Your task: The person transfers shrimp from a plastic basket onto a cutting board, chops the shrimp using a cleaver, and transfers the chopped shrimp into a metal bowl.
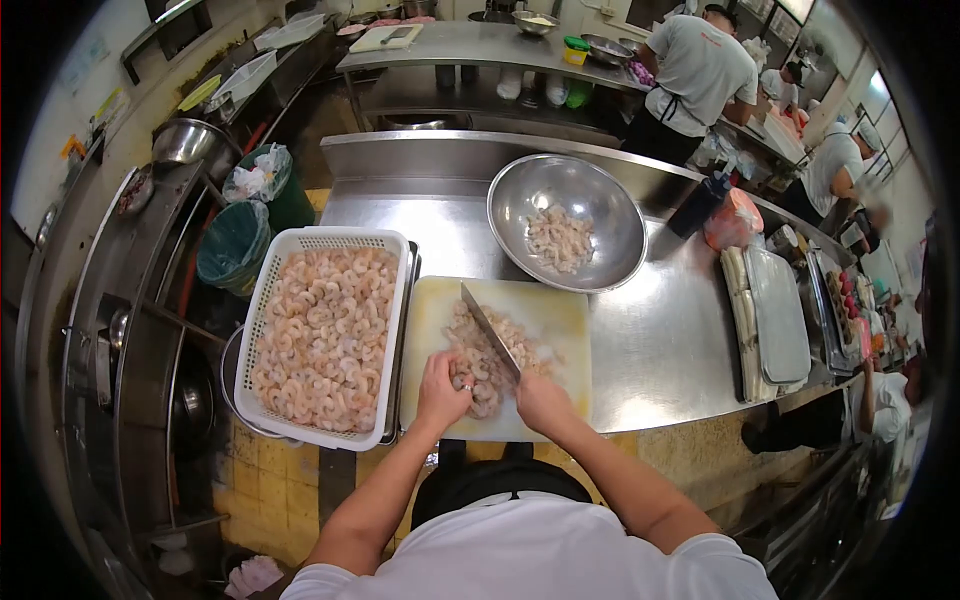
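Observation:
My right hand (545, 402) grips the handle of a kitchen knife (490, 332), its blade angled up and to the left over the cutting board (573, 400). Just left of the blade, my left hand (443, 388) has its fingers curled against peeled shrimp (487, 392). Cut shrimp pieces (515, 340) lie heaped around the blade. A white perforated basket (262, 345) full of peeled shrimp (325, 335) stands to the left of the board. Behind the board, a steel bowl (620, 235) holds a small pile of shrimp pieces (560, 240).
The steel table (665, 350) has a raised back edge. On its right are a dark bottle (698, 205), a red-and-white bag (733, 220) and a lidded tray (777, 315). Lined bins (233, 245) stand at left. Several people work at back and right, including a person (700, 75) at another counter.

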